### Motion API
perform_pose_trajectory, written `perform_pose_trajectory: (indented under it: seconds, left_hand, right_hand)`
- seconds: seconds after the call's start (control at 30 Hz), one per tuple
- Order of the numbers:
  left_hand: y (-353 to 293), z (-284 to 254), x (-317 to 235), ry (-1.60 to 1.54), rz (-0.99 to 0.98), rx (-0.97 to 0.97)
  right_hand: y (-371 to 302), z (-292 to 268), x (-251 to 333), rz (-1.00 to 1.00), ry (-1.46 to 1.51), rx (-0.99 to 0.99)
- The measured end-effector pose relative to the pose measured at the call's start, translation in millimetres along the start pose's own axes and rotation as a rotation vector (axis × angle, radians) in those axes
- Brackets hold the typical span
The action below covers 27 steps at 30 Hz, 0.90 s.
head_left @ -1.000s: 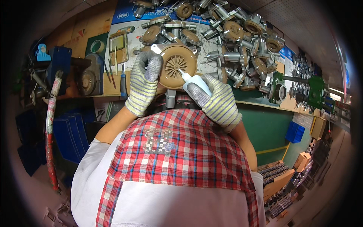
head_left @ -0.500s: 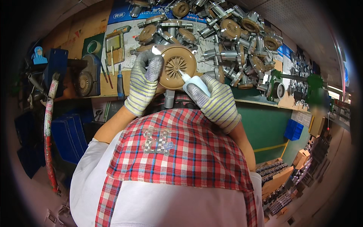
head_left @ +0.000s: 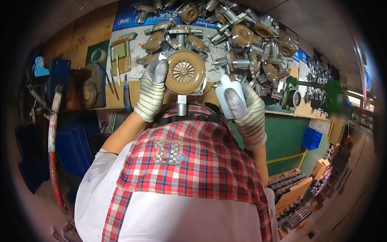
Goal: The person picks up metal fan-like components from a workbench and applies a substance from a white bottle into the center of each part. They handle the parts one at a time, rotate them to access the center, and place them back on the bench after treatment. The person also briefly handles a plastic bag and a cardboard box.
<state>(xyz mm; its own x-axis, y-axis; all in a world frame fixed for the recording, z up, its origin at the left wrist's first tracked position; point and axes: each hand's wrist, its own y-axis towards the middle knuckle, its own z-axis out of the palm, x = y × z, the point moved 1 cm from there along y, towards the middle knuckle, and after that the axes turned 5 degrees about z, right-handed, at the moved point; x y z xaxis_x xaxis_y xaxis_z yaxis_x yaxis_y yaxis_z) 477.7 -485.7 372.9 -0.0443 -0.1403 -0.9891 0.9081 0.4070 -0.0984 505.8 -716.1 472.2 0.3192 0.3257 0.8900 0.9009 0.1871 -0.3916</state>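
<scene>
My left hand [head_left: 152, 88], in a striped work glove, grips the left edge of a metal pump housing [head_left: 185, 72]. Its round tan face has a ring of radial slots at the centre and points up at me. A metal pipe stub [head_left: 182, 105] sticks out of the housing toward my chest. In my gloved right hand [head_left: 249, 109] is a pale squeeze bottle [head_left: 229, 94] with its nozzle pointing up. The bottle stands apart from the housing, to its right. My right thumb lies along the bottle's side.
Many similar metal housings [head_left: 246, 60] are heaped at the back and right of the bench. A tape roll [head_left: 98, 55], a tray [head_left: 121, 56] and a blue-handled tool [head_left: 127, 94] lie to the left. A green clamp fixture [head_left: 293, 94] stands right. A red-and-white lever [head_left: 52, 141] hangs at far left.
My right hand has drawn the bottle away to the right, and its nozzle has left the slotted centre and turned upward. The left hand keeps its hold on the housing.
</scene>
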Motion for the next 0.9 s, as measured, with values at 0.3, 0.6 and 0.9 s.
perform_pose_trajectory:
  seconds: [0.3,0.6,0.9]
  left_hand:
    - [125,75,37,0.080,0.115,0.054]
    - [196,260,-16,0.520,0.522,0.487]
    - [210,378,39,0.881,0.298,0.540]
  right_hand:
    - [-22,-75,-18,0.049,0.124,-0.346]
    - [-60,-133,-48,0.071,0.255,-0.645]
    - [-83,-174,-80,0.108,0.405,-0.752]
